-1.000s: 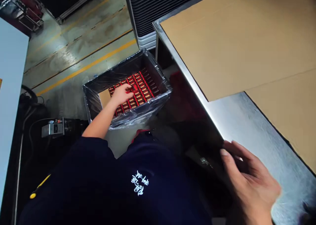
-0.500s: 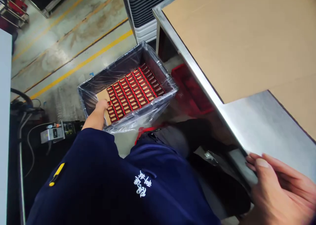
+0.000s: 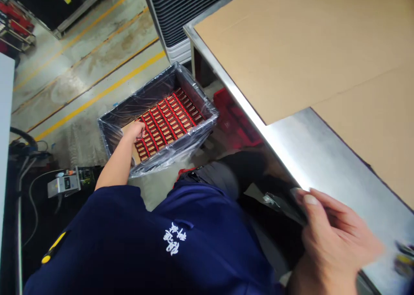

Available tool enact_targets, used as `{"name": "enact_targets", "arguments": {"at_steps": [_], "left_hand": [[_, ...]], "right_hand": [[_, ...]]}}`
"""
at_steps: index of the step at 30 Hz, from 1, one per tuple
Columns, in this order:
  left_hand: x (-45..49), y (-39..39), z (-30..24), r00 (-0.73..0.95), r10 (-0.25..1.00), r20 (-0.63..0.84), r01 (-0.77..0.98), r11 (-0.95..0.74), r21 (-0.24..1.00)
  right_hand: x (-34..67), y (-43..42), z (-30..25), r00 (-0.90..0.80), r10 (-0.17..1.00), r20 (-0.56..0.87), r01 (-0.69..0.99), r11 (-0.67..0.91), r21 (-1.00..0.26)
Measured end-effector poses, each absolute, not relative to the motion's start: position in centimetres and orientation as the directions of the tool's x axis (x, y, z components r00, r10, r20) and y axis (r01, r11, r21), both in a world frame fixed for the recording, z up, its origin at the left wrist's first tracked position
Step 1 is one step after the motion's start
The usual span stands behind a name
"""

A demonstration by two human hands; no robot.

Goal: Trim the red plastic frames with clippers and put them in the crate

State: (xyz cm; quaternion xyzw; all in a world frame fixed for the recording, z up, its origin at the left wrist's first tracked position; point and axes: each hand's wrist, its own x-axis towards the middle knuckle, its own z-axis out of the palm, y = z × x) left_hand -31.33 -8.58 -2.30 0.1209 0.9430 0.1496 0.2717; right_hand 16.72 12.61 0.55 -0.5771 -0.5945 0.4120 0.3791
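Observation:
Reaching down into a dark crate (image 3: 116, 109) lined with clear plastic film, my left hand (image 3: 137, 130) is closed on a small dark rectangular frame part (image 3: 141, 134) at the near-left end of the rows. Several rows of like red-and-black frame parts (image 3: 166, 121) lie on a cardboard sheet (image 3: 136, 156) inside the crate. My right hand (image 3: 338, 232) is over the front edge of the metal table (image 3: 310, 144), thumb and fingers pinched together. Something thin shows at its fingertips, too blurred to name.
Cardboard sheets (image 3: 291, 49) cover much of the table. Below it sits a red bin (image 3: 237, 118). A louvred unit (image 3: 190, 10) stands behind the crate. On the left are cables and a small metal box (image 3: 64, 186). A blurred tool (image 3: 404, 258) lies at the right.
My left hand has shifted slightly up and right over the end of the rows. The right hand has moved left and up along the table edge. The view has shifted slightly.

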Motion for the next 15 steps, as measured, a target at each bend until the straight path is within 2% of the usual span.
{"name": "enact_targets", "arguments": {"at_steps": [3,5,6,7,8,10,12,15], "left_hand": [[-24.1,-2.9,-0.4,-0.715,0.513,-0.476,0.079,0.735,0.673],[-17.2,1.0,0.2,-0.579,0.661,-0.477,0.020,0.596,0.802],[-13.5,2.7,0.5,-0.470,0.740,-0.481,-0.056,0.519,0.853],[-9.8,4.2,0.8,-0.292,0.828,-0.480,-0.312,0.392,0.866],[-6.3,5.3,1.2,-0.106,0.882,-0.459,-0.538,0.337,0.773],[-0.7,6.7,2.1,0.166,0.885,-0.434,-0.731,0.406,0.549],[2.8,7.5,2.9,0.308,0.849,-0.429,-0.750,0.494,0.440],[5.1,8.4,3.7,0.420,0.804,-0.421,-0.691,0.584,0.425]], "right_hand": [[17.2,10.6,0.7,-0.315,0.935,-0.163,0.383,-0.032,-0.923],[17.0,9.0,1.2,-0.528,0.827,-0.193,0.375,0.023,-0.927],[16.9,8.2,1.6,-0.598,0.776,-0.203,0.365,0.038,-0.930],[16.8,7.6,2.0,-0.643,0.737,-0.208,0.349,0.041,-0.936],[16.8,7.0,2.3,-0.653,0.730,-0.203,0.333,0.036,-0.942],[17.2,6.3,3.0,-0.574,0.803,-0.160,0.318,0.038,-0.947],[18.3,5.7,3.4,-0.434,0.893,-0.118,0.318,0.029,-0.947],[20.3,4.8,3.7,-0.264,0.962,-0.070,0.317,0.018,-0.948]]}}
